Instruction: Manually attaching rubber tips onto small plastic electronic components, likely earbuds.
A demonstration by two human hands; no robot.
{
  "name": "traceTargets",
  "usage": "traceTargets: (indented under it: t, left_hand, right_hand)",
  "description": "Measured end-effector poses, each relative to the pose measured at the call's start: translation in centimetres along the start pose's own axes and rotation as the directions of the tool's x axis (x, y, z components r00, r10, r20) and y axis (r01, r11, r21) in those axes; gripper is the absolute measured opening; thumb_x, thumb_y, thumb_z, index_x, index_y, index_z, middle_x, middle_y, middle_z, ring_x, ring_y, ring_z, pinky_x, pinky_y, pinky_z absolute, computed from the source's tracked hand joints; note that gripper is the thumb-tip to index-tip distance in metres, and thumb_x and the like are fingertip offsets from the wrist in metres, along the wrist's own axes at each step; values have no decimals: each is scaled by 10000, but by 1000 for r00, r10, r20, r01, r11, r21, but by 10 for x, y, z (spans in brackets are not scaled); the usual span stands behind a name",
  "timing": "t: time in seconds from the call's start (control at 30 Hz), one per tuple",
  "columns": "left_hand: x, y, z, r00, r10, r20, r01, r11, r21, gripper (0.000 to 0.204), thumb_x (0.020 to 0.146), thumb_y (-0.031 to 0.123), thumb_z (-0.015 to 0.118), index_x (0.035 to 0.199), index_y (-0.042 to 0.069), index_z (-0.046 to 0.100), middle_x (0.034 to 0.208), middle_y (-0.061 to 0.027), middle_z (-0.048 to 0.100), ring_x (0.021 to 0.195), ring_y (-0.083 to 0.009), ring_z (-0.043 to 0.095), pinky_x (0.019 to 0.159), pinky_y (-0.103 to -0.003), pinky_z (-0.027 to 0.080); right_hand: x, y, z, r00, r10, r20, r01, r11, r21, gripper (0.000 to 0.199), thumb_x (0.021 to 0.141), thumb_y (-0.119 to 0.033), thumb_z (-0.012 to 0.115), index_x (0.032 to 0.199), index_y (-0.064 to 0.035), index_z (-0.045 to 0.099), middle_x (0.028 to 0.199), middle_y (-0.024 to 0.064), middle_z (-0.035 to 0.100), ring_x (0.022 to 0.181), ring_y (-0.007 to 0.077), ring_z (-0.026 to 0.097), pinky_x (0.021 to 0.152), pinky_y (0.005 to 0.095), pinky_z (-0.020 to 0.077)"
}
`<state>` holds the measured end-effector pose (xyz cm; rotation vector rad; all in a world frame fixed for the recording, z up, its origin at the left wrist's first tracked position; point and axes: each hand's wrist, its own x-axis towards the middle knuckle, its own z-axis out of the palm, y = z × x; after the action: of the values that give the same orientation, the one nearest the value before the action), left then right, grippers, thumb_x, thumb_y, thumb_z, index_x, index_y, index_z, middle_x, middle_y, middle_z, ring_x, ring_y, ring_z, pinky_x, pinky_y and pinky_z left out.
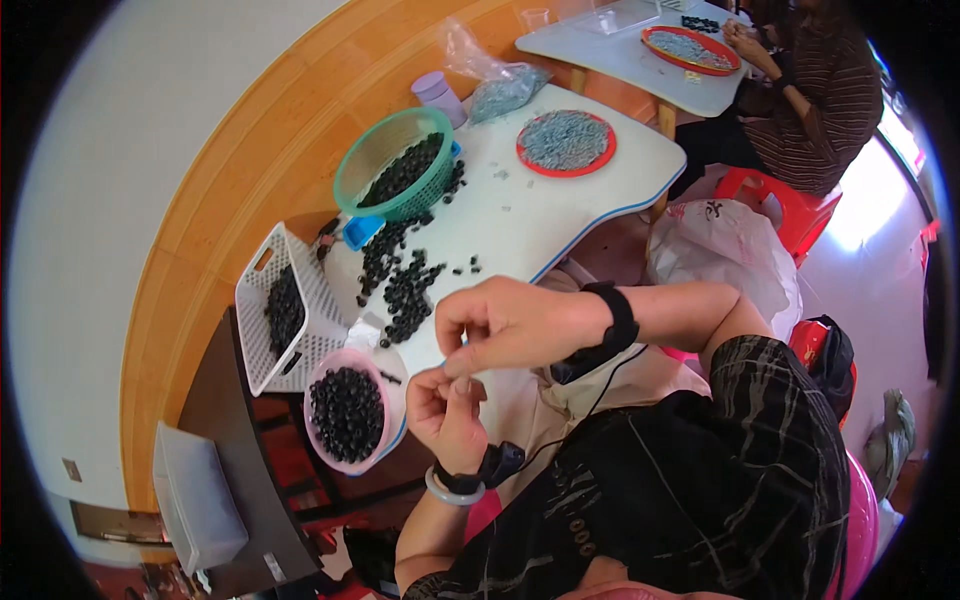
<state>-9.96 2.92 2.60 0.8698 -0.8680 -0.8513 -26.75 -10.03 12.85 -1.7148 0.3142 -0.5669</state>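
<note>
My left hand (447,418) and my right hand (520,322) meet in front of me, just off the near edge of the white table (500,240). Both are closed, thumbs and fingertips pinched together. Whatever lies between the fingertips is too small or hidden to make out. Beside my left hand stands a pink bowl (316,432) full of small black round pieces. More loose black pieces (408,300) are heaped on the table beyond the hands. Further off, a red plate (612,150) carries a pile of small grey pieces (566,140).
A green basket (350,175) of black pieces stands over a blue tray (362,232). To the left is a white basket (250,345). A lilac-lidded cup (438,97) and a clear bag (505,90) sit at the back. Another person (815,100) works at a second table (600,45).
</note>
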Motion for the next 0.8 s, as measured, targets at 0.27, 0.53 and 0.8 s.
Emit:
traceTargets:
  t: [0.27,0.53,0.8]
  left_hand:
    - [-3,-23,-11,998,-24,-65,29,996,79,198,998,113,725,1068,35,556,809,-5,566,597,-94,549,532,-220,413]
    - [12,-66,-8,992,-27,-121,41,992,116,107,1033,84,653,1097,60,570,782,-26,586,604,-109,529,583,-278,487]
    - [0,-112,42,905,-126,-407,121,992,-39,225,946,25,675,1168,12,644,1024,-97,705,868,-209,677,736,-338,576]
  right_hand:
    - [-3,6,-27,990,-135,-44,130,987,-89,219,924,-224,751,959,-22,672,801,66,670,721,143,626,653,312,507]
    - [0,50,-41,965,-254,-70,234,948,-214,210,831,-218,733,816,-21,663,755,118,681,718,311,682,655,402,526]
    - [-4,73,-35,907,-397,-142,362,906,-221,225,784,-248,726,767,-28,681,719,175,675,730,419,672,642,477,525]
